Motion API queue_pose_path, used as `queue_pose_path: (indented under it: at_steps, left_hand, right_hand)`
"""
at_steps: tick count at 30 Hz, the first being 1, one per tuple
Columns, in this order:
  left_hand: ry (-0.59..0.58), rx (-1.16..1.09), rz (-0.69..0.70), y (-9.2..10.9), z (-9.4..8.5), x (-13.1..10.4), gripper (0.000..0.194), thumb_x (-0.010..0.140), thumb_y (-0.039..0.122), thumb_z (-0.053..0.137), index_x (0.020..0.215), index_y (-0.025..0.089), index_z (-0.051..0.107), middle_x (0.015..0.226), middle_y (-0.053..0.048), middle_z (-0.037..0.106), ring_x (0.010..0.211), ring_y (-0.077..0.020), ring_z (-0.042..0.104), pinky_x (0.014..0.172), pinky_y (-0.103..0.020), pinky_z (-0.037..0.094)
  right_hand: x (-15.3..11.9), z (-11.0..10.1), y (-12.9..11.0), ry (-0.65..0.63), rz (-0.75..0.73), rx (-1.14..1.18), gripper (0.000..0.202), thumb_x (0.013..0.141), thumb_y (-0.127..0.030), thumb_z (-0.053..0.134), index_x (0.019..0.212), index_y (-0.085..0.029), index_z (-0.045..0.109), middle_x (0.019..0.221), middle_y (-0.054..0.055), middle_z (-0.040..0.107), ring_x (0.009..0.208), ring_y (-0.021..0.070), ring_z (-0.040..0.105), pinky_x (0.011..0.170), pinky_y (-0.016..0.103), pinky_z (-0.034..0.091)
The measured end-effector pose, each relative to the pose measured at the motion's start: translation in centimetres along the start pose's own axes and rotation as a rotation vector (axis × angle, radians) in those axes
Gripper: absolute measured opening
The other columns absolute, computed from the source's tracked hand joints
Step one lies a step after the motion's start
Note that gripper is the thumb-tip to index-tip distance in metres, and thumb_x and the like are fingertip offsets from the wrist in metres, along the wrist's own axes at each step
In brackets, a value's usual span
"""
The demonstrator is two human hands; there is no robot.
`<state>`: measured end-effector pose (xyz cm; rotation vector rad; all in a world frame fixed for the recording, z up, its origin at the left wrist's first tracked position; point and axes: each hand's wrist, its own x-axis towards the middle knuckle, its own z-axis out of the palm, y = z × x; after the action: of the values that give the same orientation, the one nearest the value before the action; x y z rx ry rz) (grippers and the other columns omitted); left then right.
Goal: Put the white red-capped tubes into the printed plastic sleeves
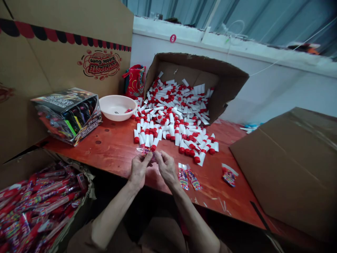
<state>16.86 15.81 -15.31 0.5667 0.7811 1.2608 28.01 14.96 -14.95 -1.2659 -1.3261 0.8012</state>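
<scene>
Near the front edge of the red table [113, 149], my left hand [139, 168] and my right hand [166, 167] meet, thumbs and fingers pinched on a small clear printed wrapper [143, 150]. The wrapper is partly hidden by the fingers. Just beyond them lies a heap of white tubes with red caps [172, 128], spilling out of a tipped cardboard box [229, 80]. Two printed packets [183, 177] lie flat to the right of my right hand. Another crumpled packet [229, 175] rests farther right.
At the left are a display box [76, 112] and a pale pink bowl [118, 105]. A carton of wrapped red items [39, 200] stands low at the left. A red patterned bag [135, 80] is behind the bowl. A large brown carton [292, 168] occupies the right.
</scene>
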Motion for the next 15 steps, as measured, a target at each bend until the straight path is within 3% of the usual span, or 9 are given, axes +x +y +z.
queue_pose_path:
  at_steps: [4, 8, 11, 15]
  left_hand:
    - [0.036, -0.233, -0.160, 1.6, -0.9, 2.5, 0.031, 0.064, 0.036, 0.088, 0.075, 0.012, 0.071, 0.065, -0.003, 0.068, 0.058, -0.0108, 0.060, 0.056, -0.021, 0.045]
    - [0.098, -0.404, -0.312, 2.5, -2.5, 4.9, 0.028, 0.068, 0.030, 0.087, 0.077, 0.014, 0.066, 0.061, 0.002, 0.061, 0.054, -0.0098, 0.057, 0.055, -0.023, 0.049]
    - [0.104, -0.434, -0.319, 2.3, -3.1, 5.8, 0.024, 0.073, 0.028, 0.083, 0.081, 0.013, 0.066, 0.066, -0.001, 0.064, 0.058, -0.0113, 0.060, 0.059, -0.025, 0.053]
    - [0.071, -0.438, -0.279, 1.5, -3.0, 6.1, 0.019, 0.078, 0.027, 0.078, 0.085, 0.013, 0.067, 0.074, -0.005, 0.069, 0.064, -0.0141, 0.064, 0.064, -0.028, 0.056]
  right_hand:
    - [5.7, -2.3, 1.1, -0.241, -0.139, -0.340, 0.045, 0.100, -0.044, 0.039, 0.075, -0.017, 0.065, 0.070, 0.002, 0.065, 0.065, 0.0159, 0.058, 0.062, 0.026, 0.046]
    - [10.3, -5.8, 4.0, -0.418, -0.394, -0.943, 0.027, 0.096, -0.021, 0.046, 0.113, -0.016, 0.066, 0.115, 0.013, 0.066, 0.103, 0.0249, 0.057, 0.087, 0.037, 0.045]
    - [10.7, -7.4, 6.4, -0.535, -0.475, -1.071, 0.026, 0.094, -0.017, 0.050, 0.115, -0.019, 0.065, 0.120, 0.013, 0.064, 0.114, 0.0287, 0.051, 0.093, 0.041, 0.041]
    - [8.5, -7.9, 7.8, -0.530, -0.501, -1.104, 0.021, 0.098, -0.024, 0.048, 0.106, -0.019, 0.067, 0.105, 0.011, 0.067, 0.104, 0.0264, 0.055, 0.091, 0.040, 0.042]
